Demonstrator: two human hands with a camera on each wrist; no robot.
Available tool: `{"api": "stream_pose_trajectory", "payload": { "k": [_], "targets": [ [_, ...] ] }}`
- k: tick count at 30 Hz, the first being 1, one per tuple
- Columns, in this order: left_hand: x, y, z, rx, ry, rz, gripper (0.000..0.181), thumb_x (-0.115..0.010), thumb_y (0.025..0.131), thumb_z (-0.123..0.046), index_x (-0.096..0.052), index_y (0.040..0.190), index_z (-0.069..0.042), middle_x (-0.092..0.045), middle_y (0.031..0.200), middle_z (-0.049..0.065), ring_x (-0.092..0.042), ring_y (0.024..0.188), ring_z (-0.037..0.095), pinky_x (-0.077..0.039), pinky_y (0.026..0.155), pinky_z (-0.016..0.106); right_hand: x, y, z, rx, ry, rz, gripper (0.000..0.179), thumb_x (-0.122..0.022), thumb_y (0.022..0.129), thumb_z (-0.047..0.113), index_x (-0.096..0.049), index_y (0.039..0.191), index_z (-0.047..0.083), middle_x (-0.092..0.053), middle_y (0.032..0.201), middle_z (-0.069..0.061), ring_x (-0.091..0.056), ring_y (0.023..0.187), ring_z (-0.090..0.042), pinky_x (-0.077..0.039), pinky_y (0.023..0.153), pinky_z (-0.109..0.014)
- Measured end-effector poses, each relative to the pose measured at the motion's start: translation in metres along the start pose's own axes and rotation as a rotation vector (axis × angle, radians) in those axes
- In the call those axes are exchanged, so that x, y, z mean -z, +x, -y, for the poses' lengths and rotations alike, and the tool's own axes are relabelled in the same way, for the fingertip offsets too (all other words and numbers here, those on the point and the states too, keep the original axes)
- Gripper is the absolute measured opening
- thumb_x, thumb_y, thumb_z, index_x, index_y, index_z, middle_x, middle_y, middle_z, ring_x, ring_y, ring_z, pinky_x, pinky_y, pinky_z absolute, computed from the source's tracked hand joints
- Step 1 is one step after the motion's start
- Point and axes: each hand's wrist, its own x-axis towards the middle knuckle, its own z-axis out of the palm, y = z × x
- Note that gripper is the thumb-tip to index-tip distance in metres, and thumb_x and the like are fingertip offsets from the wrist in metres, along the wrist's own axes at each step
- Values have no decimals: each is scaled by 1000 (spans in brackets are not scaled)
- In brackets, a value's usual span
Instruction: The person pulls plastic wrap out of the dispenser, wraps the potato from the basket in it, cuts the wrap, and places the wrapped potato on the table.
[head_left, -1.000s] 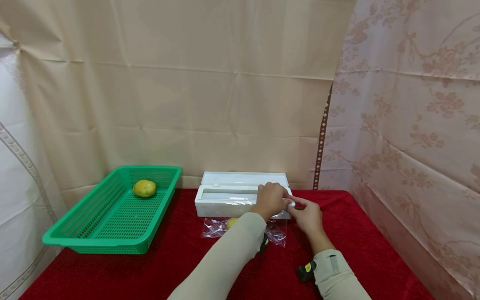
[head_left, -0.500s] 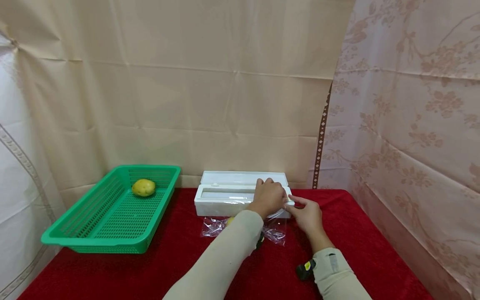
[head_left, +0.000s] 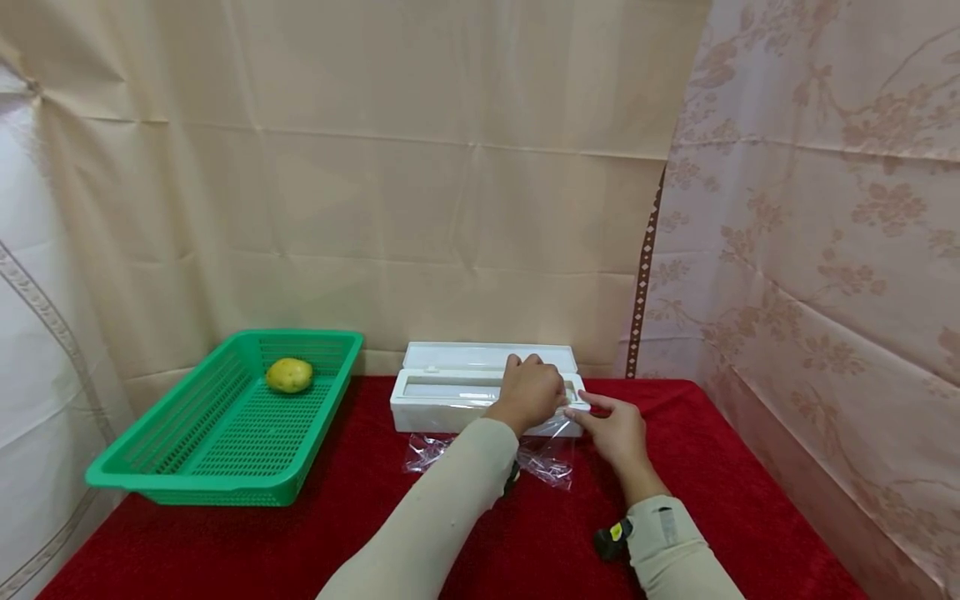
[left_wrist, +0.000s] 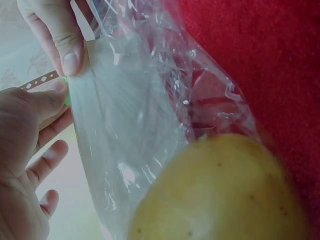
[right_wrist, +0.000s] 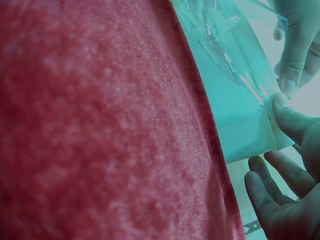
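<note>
A white cling film dispenser stands at the table's back with its lid raised. My left hand is over its right half; in the left wrist view its thumb and finger pinch a small green slider on the box's edge. My right hand grips the dispenser's right end, thumb on the front. Clear cling film hangs from the dispenser onto the cloth. A yellow potato lies by the film in the left wrist view; my left forearm hides it from the head view.
To the left stands a green slotted basket with another yellow potato inside. Red cloth covers the table. Beige curtain hangs behind, and a floral curtain hangs at the right.
My left hand has slid leftward along the dispenser, away from its right end. The right hand has stayed almost still at that end. The potato near the film has become hidden behind my left arm.
</note>
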Motion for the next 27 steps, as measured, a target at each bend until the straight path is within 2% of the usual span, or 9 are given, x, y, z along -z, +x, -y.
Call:
{"api": "stream_pose_trajectory", "payload": {
  "k": [7, 13, 17, 21, 27],
  "targets": [
    [-1, -1, 10, -6, -15, 4, 16, -72, 93, -52, -81, 92, -39, -75, 98, -21, -57, 99, 10, -38, 93, 42, 3, -1, -1, 10, -7, -10, 46, -91, 80, 31, -78, 122, 16, -74, 123, -13, -65, 112, -26, -48, 80, -26],
    [-2, -5, 18, -8, -40, -4, 15, -74, 91, -52, -81, 91, -40, -75, 99, -22, -56, 97, 10, -38, 92, 40, 5, 0, -4, 9, -7, -2, 47, -90, 80, 32, -78, 123, 17, -73, 126, -13, -64, 111, -26, -48, 78, -28],
    [-3, -7, 23, -18, -48, -19, 15, -74, 91, -52, -81, 90, -39, -75, 100, -23, -56, 97, 10, -38, 92, 40, 4, 0, -4, 3, 4, 6, 47, -90, 81, 32, -78, 123, 17, -73, 128, -13, -64, 116, -27, -48, 81, -28],
    [-4, -10, 27, -25, -42, -41, 15, -75, 90, -53, -81, 92, -39, -74, 100, -22, -57, 97, 10, -39, 91, 40, 3, -1, -4, 6, 10, 21, 47, -90, 82, 32, -77, 124, 16, -72, 130, -14, -63, 121, -28, -48, 85, -29],
    [-4, -12, 35, -46, -14, -61, 15, -75, 90, -52, -81, 92, -38, -74, 101, -22, -57, 98, 11, -39, 89, 40, 3, 0, -2, -3, 16, 29, 47, -89, 82, 30, -76, 125, 16, -71, 131, -14, -61, 117, -26, -47, 82, -27]
  ]
}}
